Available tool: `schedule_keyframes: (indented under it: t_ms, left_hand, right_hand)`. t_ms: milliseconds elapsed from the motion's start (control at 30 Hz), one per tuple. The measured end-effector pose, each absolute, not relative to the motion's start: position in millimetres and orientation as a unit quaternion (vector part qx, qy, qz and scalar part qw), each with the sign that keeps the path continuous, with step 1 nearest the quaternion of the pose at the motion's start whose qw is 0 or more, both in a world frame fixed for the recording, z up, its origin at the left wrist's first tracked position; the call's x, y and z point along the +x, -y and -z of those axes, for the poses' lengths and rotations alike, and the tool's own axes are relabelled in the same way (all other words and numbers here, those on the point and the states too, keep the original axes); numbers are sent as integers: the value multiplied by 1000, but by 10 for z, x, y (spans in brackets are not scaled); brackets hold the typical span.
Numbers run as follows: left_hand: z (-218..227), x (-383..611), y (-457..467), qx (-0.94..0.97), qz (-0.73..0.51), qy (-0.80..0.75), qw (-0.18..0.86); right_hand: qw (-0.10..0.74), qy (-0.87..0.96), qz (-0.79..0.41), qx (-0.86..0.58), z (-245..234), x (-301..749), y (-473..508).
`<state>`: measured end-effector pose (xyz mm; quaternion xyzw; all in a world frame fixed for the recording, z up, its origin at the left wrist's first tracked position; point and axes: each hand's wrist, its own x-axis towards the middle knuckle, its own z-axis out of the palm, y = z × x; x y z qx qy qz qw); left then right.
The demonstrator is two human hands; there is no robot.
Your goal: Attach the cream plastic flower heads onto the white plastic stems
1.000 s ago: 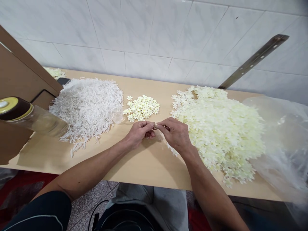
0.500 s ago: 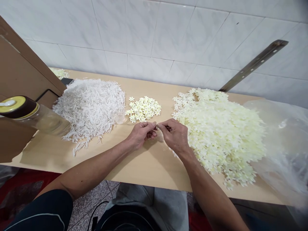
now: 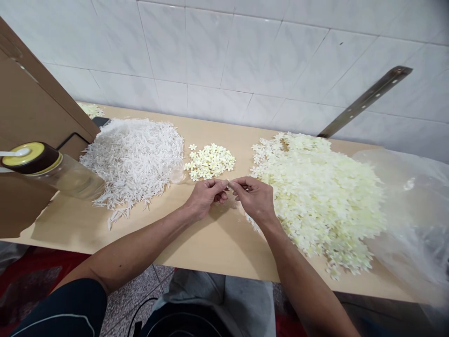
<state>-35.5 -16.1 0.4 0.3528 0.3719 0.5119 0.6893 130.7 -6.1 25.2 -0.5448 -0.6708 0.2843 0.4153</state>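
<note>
My left hand [image 3: 206, 197] and my right hand [image 3: 255, 196] meet fingertip to fingertip above the table [image 3: 206, 243]. Both are closed in a pinch; a tiny pale piece shows between the fingertips, too small and covered to name. Just beyond them lies a small heap of pale yellow-green artificial flowers [image 3: 212, 161]. A large spread heap of similar pale flower heads [image 3: 326, 196] lies beside my right hand. To the left of my left hand is a big pile of thin white stem-like pieces [image 3: 140, 157].
A clear bottle with a yellow and brown lid [image 3: 31, 157] stands at the left by a cardboard box [image 3: 31, 103]. A clear plastic bag [image 3: 410, 206] lies at the right end. A metal bracket [image 3: 365, 100] leans against the tiled wall [image 3: 206, 51].
My fingertips have drawn slightly closer together and stay pinched. The whole view has shifted a little; the heaps look the same.
</note>
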Motion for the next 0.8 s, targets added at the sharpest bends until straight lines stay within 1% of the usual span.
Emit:
schedule_keyframes:
  t_ms: [200,500,800]
  left_hand:
    - [-10,-341,161,342,-509,-367,699]
    - [-55,-336,181,362,-516,-402,664]
    - [-55,-342,181,372,-524,-385,663]
  right_hand:
    - [403,691,-247,-547,-264,1303,66]
    - [408,704,-196,-547,-249,1280,65]
    - [416,686,-240,-546,-264,1269,75]
